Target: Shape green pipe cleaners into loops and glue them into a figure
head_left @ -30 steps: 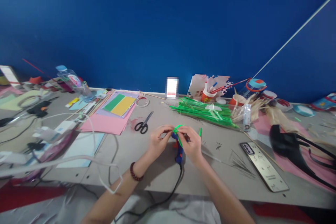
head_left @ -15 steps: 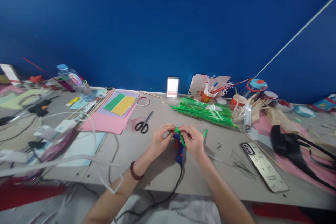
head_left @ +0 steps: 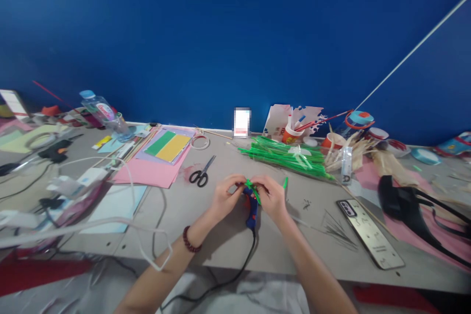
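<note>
Between the fingertips of both hands is a bent green pipe cleaner, with one loose end sticking out past the right hand. My left hand pinches it from the left, a beaded bracelet on that wrist. From the other side my right hand pinches it too; the fingertips partly hide its shape. Just below the hands lies a blue hot glue gun, a small red light showing and its black cord running toward me. Beyond the hands rests a bag of green pipe cleaners.
Black-handled scissors and a tape roll lie to the left, near coloured sheets. A phone and thin dark wires lie on the right. White cables cross the left side. A blue wall stands behind.
The hands stay in nearly the same place. The green pipe cleaner has shifted slightly between the fingers, and its loose end past the right hand stands a little higher.
</note>
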The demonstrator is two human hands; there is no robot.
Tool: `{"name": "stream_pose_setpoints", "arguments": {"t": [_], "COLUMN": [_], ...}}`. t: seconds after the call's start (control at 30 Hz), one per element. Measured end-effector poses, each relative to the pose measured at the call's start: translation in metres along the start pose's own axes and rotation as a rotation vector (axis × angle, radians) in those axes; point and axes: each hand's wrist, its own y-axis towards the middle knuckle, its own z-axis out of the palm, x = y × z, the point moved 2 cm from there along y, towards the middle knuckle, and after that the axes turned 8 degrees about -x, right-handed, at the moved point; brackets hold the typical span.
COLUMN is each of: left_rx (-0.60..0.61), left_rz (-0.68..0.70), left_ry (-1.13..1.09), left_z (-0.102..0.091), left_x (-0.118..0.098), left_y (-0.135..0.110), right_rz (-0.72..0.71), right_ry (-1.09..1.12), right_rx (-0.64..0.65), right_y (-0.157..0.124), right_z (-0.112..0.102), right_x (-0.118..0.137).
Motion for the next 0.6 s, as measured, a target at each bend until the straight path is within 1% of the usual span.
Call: {"name": "stream_pose_setpoints", "arguments": {"t": [0.17, 0.23, 0.4, 0.6], "left_rx": [-0.055, -0.068, -0.06, -0.066], "left_rz": [-0.032, -0.048, -0.054, -0.051], "left_ry": [0.012, 0.01, 0.017, 0.049], "left_z": [-0.0021, -0.0025, -0.0021, -0.0013], "left_x": [-0.0019, -0.0031, -0.0051, -0.0026], "left_y": [-0.0009, -0.0012, -0.0018, -0.0043], "right_rz": [0.192, 0.225, 0.217, 0.125], "right_ry": [0.114, 0.133, 0.107, -0.038], "right_rx": [-0.009, -0.008, -0.02, -0.052], "right_y": [-0.001, -0.0021, -0.0027, -0.0008], "right_z": [0.0023, 0.0035, 0.0042, 0.0035], "right_x": [-0.0038, -0.0057, -0.0053, -0.0005]}}
